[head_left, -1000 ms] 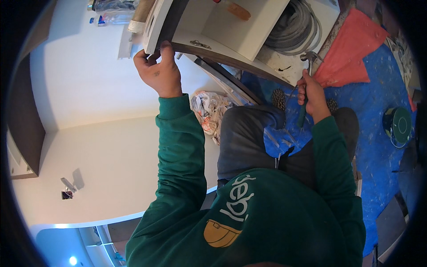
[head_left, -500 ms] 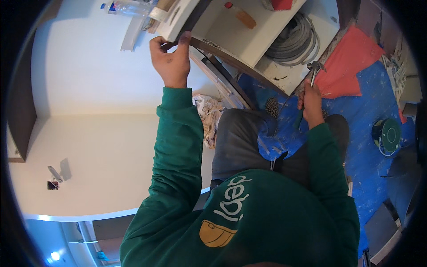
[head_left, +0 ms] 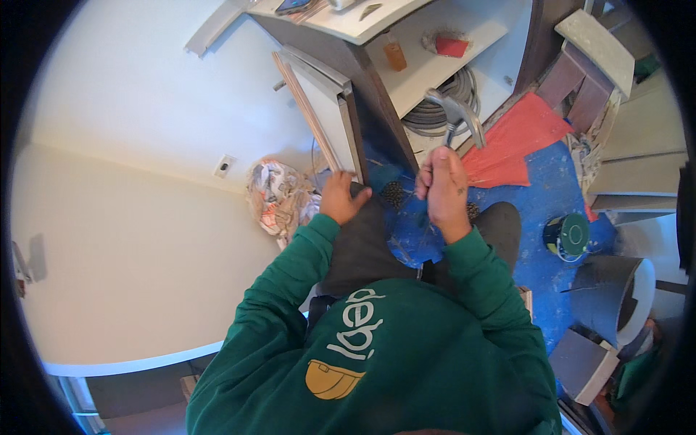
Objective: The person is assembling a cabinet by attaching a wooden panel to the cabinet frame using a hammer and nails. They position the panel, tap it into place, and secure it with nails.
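My right hand [head_left: 444, 185] is closed around the handle of a claw hammer [head_left: 457, 112], whose grey steel head points up toward the open cabinet [head_left: 435, 69]. My left hand [head_left: 339, 197] sits with curled fingers at the lower end of a thin wooden strip [head_left: 304, 109] that leans along the cabinet's door panel [head_left: 341, 119]. It also touches my dark trouser knee, and whether it grips the strip is unclear. Both green sleeves come up from the lower edge.
Inside the cabinet lie a coil of grey cable [head_left: 435, 109], a small orange bottle [head_left: 394, 54] and a red item [head_left: 451, 47]. A blue sheet [head_left: 540, 203] and a red sheet [head_left: 522, 138] cover the floor. A green round tin [head_left: 569, 235] and a crumpled plastic bag [head_left: 275, 192] are nearby.
My left hand has come down from the cabinet's upper edge to the foot of the door panel. My right hand has raised the hammer in front of the cabinet; the view has tilted down.
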`<move>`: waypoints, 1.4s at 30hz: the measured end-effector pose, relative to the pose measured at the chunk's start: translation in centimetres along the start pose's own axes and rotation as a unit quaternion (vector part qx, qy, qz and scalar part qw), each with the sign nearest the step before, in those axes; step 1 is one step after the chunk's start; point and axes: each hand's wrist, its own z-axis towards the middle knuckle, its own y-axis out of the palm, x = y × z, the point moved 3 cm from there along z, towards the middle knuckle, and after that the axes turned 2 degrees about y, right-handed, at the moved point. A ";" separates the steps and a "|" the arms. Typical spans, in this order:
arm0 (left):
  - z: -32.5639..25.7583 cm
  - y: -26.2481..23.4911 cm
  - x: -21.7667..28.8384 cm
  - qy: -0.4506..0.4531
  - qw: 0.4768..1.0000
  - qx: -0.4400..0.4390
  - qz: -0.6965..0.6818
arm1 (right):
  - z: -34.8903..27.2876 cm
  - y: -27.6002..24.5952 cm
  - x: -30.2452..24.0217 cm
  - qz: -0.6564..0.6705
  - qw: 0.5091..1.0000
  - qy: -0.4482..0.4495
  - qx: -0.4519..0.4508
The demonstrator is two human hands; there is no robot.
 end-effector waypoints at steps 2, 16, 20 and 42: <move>-1.4 1.6 -0.6 -0.035 0.998 -0.042 0.044 | 0.2 3.8 -1.1 0.049 0.999 -0.004 -0.021; -2.0 0.3 -4.5 -0.163 0.977 -0.139 -0.024 | 4.4 14.1 -0.6 0.174 0.985 0.010 0.003; -1.8 0.8 -4.8 -0.160 0.981 -0.109 -0.025 | 4.7 14.1 -0.4 0.130 0.991 -0.001 0.015; -1.5 0.3 -4.2 -0.171 0.977 -0.120 -0.043 | 4.7 14.7 0.0 0.092 0.995 -0.016 0.022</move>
